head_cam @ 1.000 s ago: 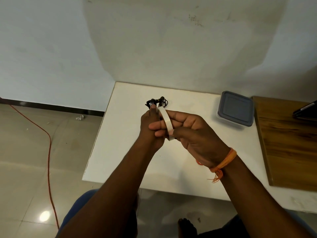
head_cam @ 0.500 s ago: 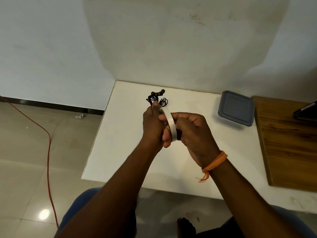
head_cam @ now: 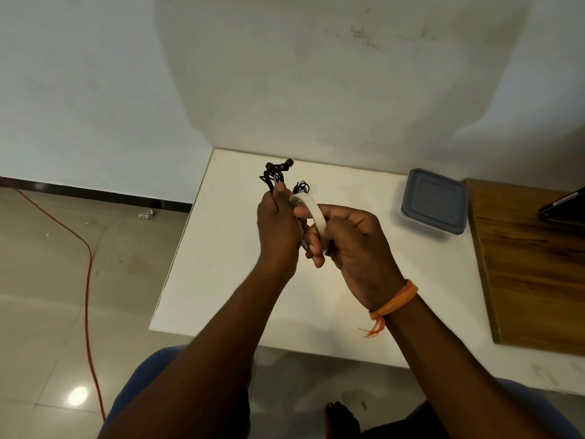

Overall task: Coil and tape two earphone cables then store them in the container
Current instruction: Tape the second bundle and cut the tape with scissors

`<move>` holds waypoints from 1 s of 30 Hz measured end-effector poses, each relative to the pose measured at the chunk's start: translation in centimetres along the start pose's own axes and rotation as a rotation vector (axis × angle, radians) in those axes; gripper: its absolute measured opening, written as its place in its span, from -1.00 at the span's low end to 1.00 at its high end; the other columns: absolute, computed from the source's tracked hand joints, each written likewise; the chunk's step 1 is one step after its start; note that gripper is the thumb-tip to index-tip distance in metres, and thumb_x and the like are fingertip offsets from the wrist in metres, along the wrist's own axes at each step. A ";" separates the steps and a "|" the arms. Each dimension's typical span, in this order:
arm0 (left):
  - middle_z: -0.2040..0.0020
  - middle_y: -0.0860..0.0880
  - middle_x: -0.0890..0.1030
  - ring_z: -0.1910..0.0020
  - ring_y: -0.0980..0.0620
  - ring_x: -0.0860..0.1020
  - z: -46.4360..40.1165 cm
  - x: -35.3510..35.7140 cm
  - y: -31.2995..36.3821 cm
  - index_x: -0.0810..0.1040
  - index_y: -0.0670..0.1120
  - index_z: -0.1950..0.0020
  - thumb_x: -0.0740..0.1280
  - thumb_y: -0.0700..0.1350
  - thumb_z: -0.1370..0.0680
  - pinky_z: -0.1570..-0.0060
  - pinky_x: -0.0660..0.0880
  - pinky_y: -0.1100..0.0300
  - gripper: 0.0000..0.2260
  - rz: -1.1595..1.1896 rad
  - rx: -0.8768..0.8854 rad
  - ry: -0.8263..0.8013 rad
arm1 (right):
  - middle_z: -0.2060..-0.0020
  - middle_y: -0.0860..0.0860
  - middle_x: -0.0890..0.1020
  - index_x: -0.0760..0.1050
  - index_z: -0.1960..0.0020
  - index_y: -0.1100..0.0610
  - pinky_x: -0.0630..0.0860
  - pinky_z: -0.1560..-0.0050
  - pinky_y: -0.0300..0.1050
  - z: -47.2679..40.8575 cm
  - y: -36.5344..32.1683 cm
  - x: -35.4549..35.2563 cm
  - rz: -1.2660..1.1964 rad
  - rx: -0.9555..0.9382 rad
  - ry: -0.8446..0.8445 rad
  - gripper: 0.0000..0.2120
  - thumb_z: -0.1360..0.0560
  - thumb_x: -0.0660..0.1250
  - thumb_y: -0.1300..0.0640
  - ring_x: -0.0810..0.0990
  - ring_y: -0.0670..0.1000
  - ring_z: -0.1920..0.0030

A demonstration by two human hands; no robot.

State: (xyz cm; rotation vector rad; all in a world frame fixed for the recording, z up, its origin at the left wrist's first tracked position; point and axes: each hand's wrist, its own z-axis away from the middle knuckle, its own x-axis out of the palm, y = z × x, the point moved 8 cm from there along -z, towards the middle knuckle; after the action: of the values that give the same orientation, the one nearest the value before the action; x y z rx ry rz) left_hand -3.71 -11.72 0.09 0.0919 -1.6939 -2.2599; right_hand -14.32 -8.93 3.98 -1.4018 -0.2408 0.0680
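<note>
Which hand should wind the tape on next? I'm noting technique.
Right hand: it holds the tape roll, while the left hand is closed on the coiled earphone.

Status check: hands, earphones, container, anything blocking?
Left hand gripping coiled earphones; right hand holding tape roll. Second earphones on table. Container lidded, nothing blocking.

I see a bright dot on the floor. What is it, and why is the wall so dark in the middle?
Head view: the dot is light glare on shiny tiles; a big soft shadow darkens the wall; the table edges bend from the wide lens.
</note>
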 end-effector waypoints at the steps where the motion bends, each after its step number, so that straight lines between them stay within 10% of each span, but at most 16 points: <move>1: 0.28 -0.06 0.42 0.25 -0.08 0.41 0.0 0.0 0.1 0.38 -0.05 0.19 0.11 0.13 -0.55 0.10 0.38 -0.08 -0.72 -0.006 0.014 0.000 | 0.45 0.12 0.48 0.61 -0.09 0.23 0.53 0.28 -0.06 0.0 0.1 -0.1 -0.009 0.007 -0.001 -0.64 -0.52 0.06 0.35 0.45 0.03 0.43; 22: 0.26 -0.11 0.40 0.25 -0.07 0.40 -0.1 -0.1 0.7 0.36 -0.10 0.16 0.06 -0.08 -0.69 0.09 0.37 -0.05 -0.74 -0.012 0.073 0.009 | 0.46 0.13 0.42 0.59 -0.05 0.35 0.48 0.34 -0.20 0.2 -0.1 0.1 -0.084 0.060 -0.005 -0.63 -0.53 0.01 0.45 0.40 0.03 0.43; 30: 0.32 -0.02 0.43 0.35 0.02 0.43 1.8 0.5 3.3 0.37 -0.01 0.22 0.11 0.08 -0.59 0.23 0.42 0.09 -0.75 -0.048 0.161 -0.065 | 0.48 0.13 0.51 0.59 0.03 0.31 0.62 0.13 0.04 0.1 0.6 0.0 -0.104 0.140 -0.053 -0.64 -0.49 0.04 0.22 0.51 0.08 0.45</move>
State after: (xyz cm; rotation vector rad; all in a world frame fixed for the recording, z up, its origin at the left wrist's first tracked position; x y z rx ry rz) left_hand -3.90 -11.06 3.80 0.0978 -1.9258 -2.1782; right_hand -14.27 -8.74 3.39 -1.2473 -0.3467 0.0353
